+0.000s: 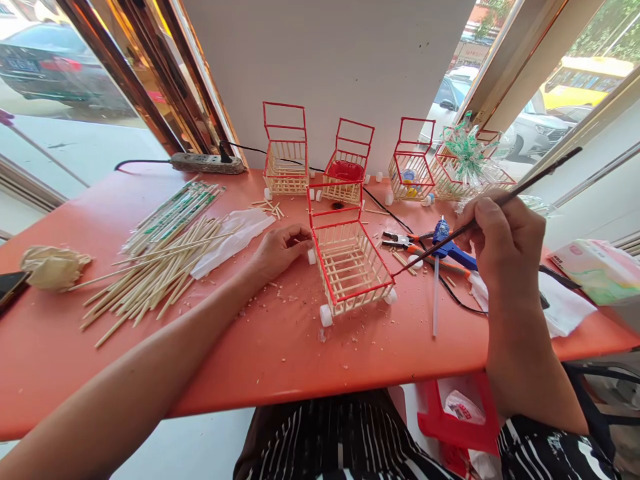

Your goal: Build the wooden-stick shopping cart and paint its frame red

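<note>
A miniature shopping cart made of wooden sticks stands in front of me on white wheels, its top rim and handle red. My left hand is at the cart's rear left corner, fingers closed together against it; the fingertips are partly hidden. In my right hand is a thin dark paintbrush, pinched between thumb and fingers. Its tip touches the red rim at the cart's front right corner. Wood crumbs lie on the red table around the cart.
More small carts stand along the wall, one holding a red dish. Loose sticks and packaged sticks lie left. Right are pliers, a blue glue gun with cord, and a tissue pack. A power strip sits behind.
</note>
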`<state>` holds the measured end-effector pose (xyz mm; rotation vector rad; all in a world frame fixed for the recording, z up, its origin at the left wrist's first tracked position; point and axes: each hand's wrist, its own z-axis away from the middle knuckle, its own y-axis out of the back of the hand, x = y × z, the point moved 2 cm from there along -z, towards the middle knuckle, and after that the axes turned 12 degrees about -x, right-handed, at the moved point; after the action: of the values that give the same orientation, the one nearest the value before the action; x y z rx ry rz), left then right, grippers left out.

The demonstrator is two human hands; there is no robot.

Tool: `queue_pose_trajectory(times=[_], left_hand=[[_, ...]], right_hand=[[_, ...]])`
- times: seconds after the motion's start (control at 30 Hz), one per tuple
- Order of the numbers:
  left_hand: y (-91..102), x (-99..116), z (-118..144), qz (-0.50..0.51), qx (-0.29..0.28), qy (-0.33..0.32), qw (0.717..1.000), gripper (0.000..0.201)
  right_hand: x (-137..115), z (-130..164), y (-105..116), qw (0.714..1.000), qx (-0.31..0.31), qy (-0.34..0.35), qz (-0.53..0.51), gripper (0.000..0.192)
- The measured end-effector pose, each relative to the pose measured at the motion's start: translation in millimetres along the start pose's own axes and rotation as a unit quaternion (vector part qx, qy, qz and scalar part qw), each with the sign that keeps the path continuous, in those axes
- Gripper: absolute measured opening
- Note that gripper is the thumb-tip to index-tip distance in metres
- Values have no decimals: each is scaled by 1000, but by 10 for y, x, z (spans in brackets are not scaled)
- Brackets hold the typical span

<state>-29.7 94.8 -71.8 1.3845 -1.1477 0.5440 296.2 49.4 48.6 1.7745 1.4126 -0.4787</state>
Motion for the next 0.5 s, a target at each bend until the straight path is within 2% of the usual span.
queue_pose_trajectory(times=[0.27, 0.5], left_hand=[[2, 6, 6, -16, 6, -4, 1000, 23], [2, 54, 13, -21, -2, -11, 1000, 21]], right_hand=[[71, 32, -63, 999, -18, -15, 41, 33], [25, 24, -99, 997, -1, -11, 73, 37]])
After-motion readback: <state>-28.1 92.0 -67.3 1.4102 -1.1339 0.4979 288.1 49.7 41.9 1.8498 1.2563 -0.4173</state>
